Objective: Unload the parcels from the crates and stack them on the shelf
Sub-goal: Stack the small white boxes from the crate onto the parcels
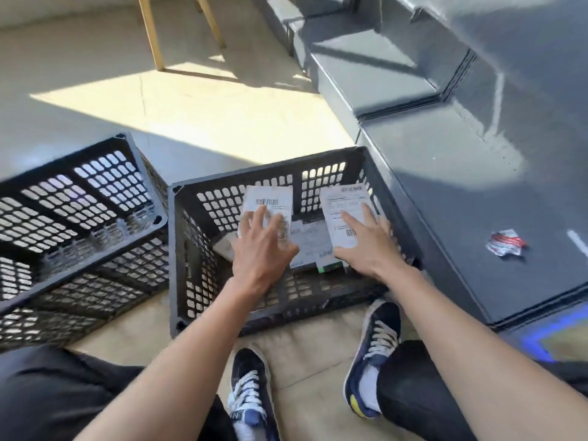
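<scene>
A black lattice crate [203, 249] stands on the floor in front of me with labelled parcels inside. My left hand [262, 249] grips a white-labelled parcel [270, 198] at the crate's left, fingers spread over its top. My right hand [362, 246] holds a second white-labelled parcel [345, 205] at the crate's right, thumb under its near edge. Between them a grey parcel [307, 240] lies lower in the crate, and a green-edged one [331, 267] shows below it. The dark grey shelf [461, 198] runs along the right.
A second black crate [79, 198] lies tipped at the left. A crumpled red-and-white wrapper [506, 243] sits on the shelf surface. My shoes [251, 393] are just behind the crate. A wooden frame [152, 33] stands on the sunlit floor farther back.
</scene>
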A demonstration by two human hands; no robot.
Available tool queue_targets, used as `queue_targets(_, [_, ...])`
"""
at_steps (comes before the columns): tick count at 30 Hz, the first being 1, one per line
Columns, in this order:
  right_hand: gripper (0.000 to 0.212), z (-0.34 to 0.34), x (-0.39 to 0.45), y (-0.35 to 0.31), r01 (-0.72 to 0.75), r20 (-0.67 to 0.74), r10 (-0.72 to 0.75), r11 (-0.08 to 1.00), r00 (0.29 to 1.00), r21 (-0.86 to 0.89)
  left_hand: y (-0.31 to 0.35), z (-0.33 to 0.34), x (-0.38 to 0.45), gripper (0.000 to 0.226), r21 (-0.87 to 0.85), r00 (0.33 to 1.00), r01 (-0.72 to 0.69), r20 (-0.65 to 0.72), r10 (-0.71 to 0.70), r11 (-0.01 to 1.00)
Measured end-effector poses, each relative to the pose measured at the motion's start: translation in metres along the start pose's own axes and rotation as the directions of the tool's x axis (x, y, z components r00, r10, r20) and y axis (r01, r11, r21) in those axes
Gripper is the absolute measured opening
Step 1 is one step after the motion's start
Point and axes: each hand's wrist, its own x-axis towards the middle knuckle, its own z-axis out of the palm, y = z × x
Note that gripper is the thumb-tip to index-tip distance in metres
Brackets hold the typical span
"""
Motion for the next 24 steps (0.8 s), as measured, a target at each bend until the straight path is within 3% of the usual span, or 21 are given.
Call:
queue_targets(5, [0.09, -0.052, -0.061, 0.008, 0.02, -0.196, -0.028, 0.999, 0.98, -0.042, 0.057, -0.036, -0.027, 0.049, 0.069, 0.968, -0.205, -0.131, 0.213, 0.976])
queue_targets(10, [0.09, -0.088, -0.128, 0.014, 0.028, -0.338, -0.032, 0.999, 0.941, -0.018, 0.109, -0.063, -0.067, 0.052, 0.1, 0.912, -0.322, -0.236, 0.337, 0.942])
queue_targets(17, [0.089, -0.14, -0.197, 0.036, 0.03, -0.52, -0.026, 1.0, 0.854, 0.0, 0.168, -0.102, -0.111, 0.051, 0.075, 0.84, -0.411, -0.356, 0.409, 0.909])
queue_targets(24, [0.089, -0.186, -0.26, 0.074, -0.018, -0.601, 0.019, 1.0, 0.799, 0.008, 0.236, -0.12, -0.139, 0.058, 0.072, 0.784, -0.489, -0.4, 0.474, 0.869])
